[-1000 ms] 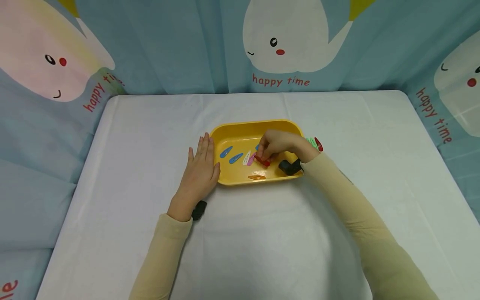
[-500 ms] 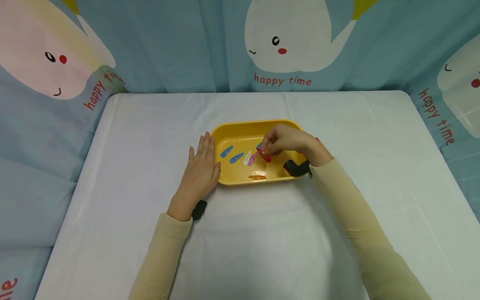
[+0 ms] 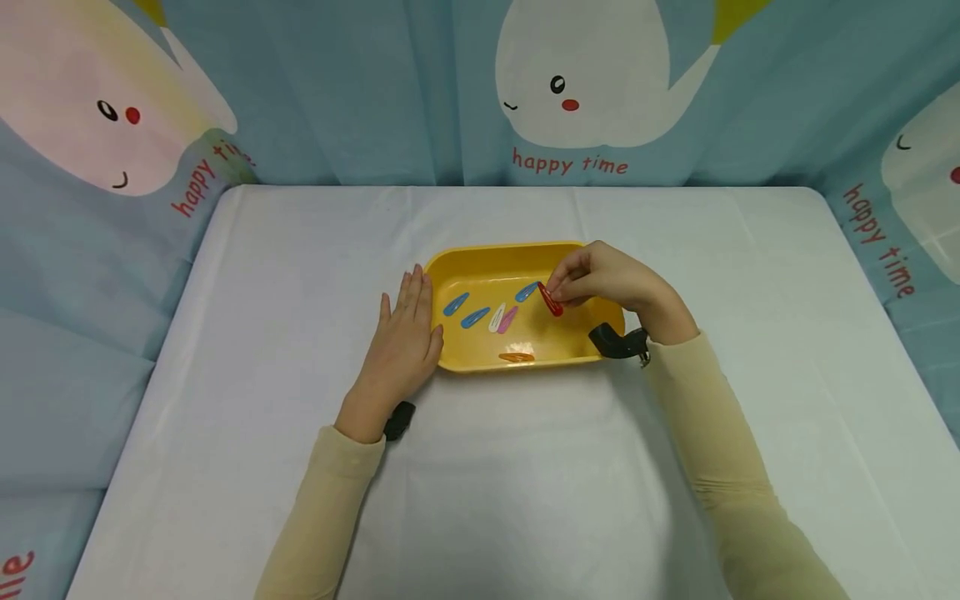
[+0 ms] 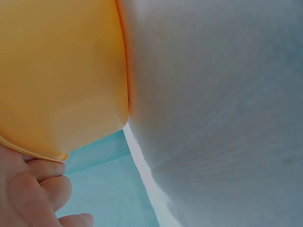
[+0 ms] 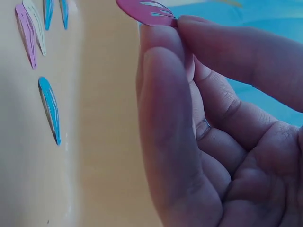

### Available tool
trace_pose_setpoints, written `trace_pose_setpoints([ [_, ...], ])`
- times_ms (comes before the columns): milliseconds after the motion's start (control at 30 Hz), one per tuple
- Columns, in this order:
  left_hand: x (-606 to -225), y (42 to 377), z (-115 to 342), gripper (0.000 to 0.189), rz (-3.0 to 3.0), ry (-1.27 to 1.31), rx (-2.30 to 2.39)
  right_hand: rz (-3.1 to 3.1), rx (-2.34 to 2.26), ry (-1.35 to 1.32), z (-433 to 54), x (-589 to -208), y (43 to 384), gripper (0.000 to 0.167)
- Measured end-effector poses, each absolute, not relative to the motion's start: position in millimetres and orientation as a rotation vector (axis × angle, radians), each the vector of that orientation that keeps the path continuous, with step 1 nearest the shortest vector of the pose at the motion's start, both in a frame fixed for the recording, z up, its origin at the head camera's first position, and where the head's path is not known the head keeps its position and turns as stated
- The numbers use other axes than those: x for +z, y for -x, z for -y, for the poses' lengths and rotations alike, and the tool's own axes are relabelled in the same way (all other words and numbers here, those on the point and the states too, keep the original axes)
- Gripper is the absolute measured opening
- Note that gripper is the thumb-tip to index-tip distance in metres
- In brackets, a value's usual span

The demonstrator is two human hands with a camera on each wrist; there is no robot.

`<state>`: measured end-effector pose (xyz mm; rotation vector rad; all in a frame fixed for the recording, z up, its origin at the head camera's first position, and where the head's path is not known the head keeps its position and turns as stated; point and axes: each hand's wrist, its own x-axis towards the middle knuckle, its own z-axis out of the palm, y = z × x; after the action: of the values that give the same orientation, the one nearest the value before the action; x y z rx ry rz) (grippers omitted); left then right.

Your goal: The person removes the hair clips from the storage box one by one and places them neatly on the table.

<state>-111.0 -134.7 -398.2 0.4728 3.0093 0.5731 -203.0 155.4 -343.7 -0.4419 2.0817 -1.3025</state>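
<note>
Between thumb and fingertip my right hand (image 3: 611,277) pinches a red hair clip (image 3: 551,300) above the right half of a yellow tray (image 3: 480,258). The same red clip (image 5: 149,12) is seen close in the right wrist view. My left hand (image 3: 401,333) lies with straight fingers along the tray's left rim. Inside the tray are blue hair clips (image 3: 476,317), a white clip (image 3: 497,317), a pink clip (image 3: 507,320) and an orange clip (image 3: 517,357). In the left wrist view, the left fingers (image 4: 54,189) touch the tray's rim from outside.
The tray stands on a table (image 3: 480,483) with a white cloth. A blue curtain (image 3: 375,100) with whale prints hangs behind and at the sides. My right hand and wrist cover the tray's far right corner and the table just beyond it.
The right hand has lifted the red clip off the tray's floor and carried it to the right, uncovering a blue clip. The left hand stays at the left rim.
</note>
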Motion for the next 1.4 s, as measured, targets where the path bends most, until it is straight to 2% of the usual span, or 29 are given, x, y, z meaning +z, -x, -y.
trace_pose_setpoints([
  [533,-399.2,112.6,132.8,0.065,-3.014,-0.467,0.558,-2.111,-1.490,0.349,-185.9,-344.2,193.8,0.016],
  [833,-397.3,112.5,132.6,0.065,-2.996,-0.451,0.553,-2.075,-1.563,0.343,-196.5,-348.2,192.5,0.007],
  [1400,-398.2,112.1,133.0,0.065,-3.001,-0.454,0.584,-2.066,-1.706,0.319,-228.7,-347.4,191.1,0.007],
])
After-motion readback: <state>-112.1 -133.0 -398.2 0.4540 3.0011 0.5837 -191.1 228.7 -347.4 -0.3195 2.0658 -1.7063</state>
